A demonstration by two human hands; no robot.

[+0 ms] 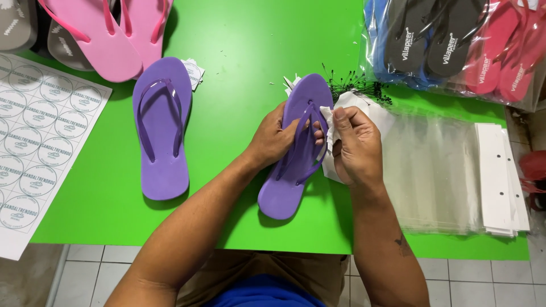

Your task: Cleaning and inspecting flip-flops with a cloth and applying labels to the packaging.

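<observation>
Hiding the white tag [329,122], right hand [355,150] pinches it; left hand [276,139] grips purple sandal [298,153].

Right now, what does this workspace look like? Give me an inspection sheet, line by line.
Surface: bright green table, tiled floor below its near edge.
Job's things: purple flip-flop held tilted over the table; white paper tag at its strap; matching purple flip-flop lying flat to the left.
Clutter: sheet of round stickers at left; pink flip-flops at the far edge; bagged flip-flops far right; stack of clear bags with white header cards; bundle of black tag pins.
Hands: left hand grips the held flip-flop's side; right hand pinches the tag.
Cables: nothing seen.
Surroundings: nothing seen beyond table and floor.
</observation>
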